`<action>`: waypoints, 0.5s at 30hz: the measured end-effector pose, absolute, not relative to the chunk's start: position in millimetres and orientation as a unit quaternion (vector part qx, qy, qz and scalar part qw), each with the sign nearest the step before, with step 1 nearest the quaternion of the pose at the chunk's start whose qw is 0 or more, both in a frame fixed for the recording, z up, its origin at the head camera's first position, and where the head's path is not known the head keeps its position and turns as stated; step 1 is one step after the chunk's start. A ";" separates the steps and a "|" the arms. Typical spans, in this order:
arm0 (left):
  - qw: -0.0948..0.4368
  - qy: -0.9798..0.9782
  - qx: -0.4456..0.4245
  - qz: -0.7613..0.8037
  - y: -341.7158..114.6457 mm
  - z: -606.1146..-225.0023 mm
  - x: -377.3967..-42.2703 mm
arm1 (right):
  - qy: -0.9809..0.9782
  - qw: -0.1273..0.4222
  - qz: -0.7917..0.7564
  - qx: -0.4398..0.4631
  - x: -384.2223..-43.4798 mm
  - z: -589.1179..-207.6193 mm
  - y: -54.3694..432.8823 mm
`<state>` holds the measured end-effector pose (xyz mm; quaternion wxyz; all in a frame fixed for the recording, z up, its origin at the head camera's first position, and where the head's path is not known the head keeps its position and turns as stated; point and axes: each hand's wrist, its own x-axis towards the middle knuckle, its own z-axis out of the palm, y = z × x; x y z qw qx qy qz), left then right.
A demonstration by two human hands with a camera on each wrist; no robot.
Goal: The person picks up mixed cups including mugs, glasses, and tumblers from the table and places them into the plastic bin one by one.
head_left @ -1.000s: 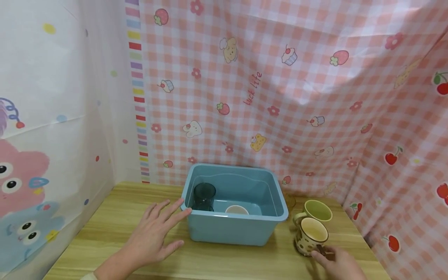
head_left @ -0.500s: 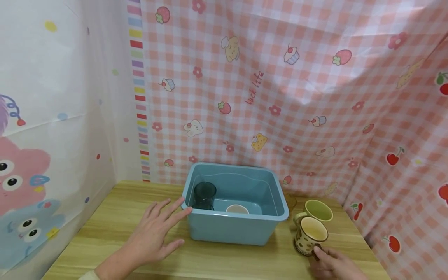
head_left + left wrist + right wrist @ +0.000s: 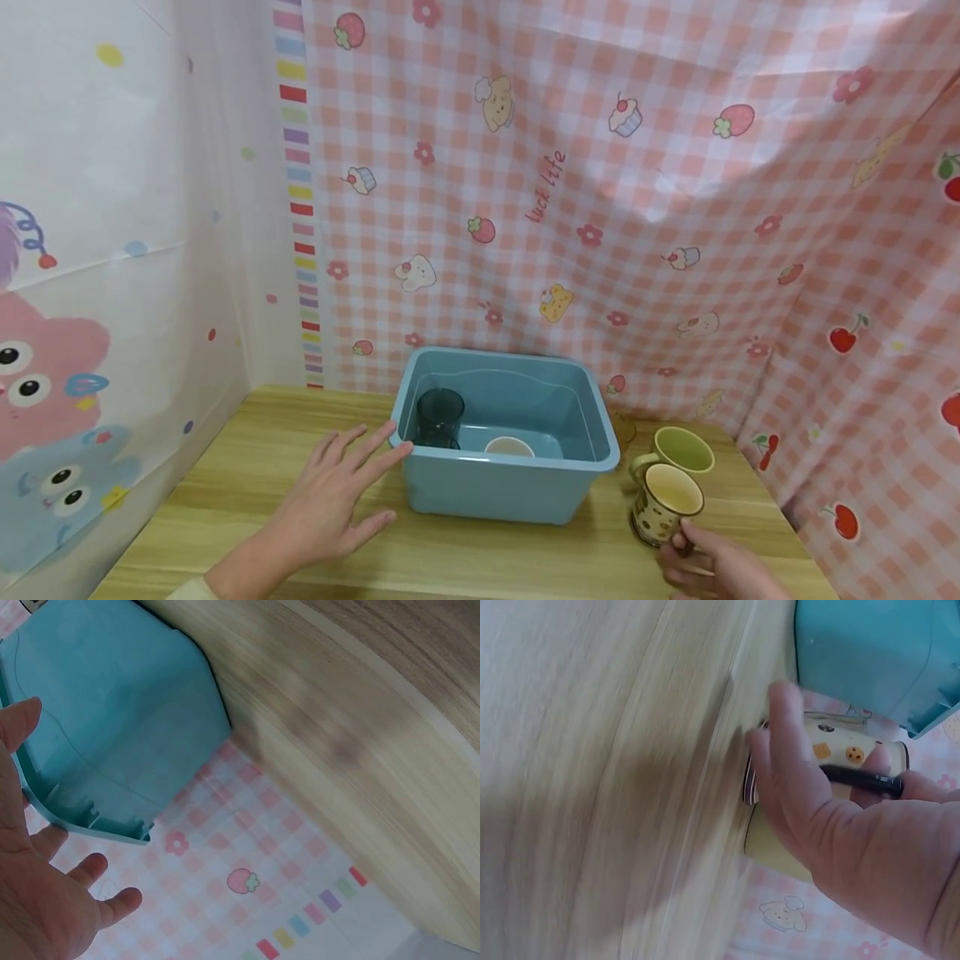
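So the blue bin [image 3: 498, 493] is my landmark here; just off its near right corner there's a cream mug [image 3: 656, 517] with a brown cookie-type print and a dark handle, standing upright on the wooden table [image 3: 487, 562]; the right hand [image 3: 720, 564] has that handle pinched, thumb on top and fingers curled in from below, so yeah, that grip is clamped on the mug.

The left hand [image 3: 330, 497] is at the opposite end, by the bin's near left corner; its fingers are spread well apart and pretty straight, with fingertips resting at the rim and nothing held.

A green mug [image 3: 684, 450] is also right of the bin, a bit farther back than the printed one, its handle pointing toward the bin; I can't tell if those two mugs touch; behind the bin's right end there's an amber see-through thing [image 3: 626, 430], mostly hidden; inside the bin, a dark glass [image 3: 440, 408] is at the left end and a white cup [image 3: 510, 447] shows its rim by the front wall; a pink checked curtain [image 3: 450, 183] hangs behind the bin.
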<state>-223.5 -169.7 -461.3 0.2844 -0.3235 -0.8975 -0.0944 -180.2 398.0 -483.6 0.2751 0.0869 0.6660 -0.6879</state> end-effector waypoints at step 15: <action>0.276 -0.901 -0.320 -0.098 -169.0 -459.1 -221.4 | 0.661 0.200 -0.696 0.197 -176.0 -480.7 388.3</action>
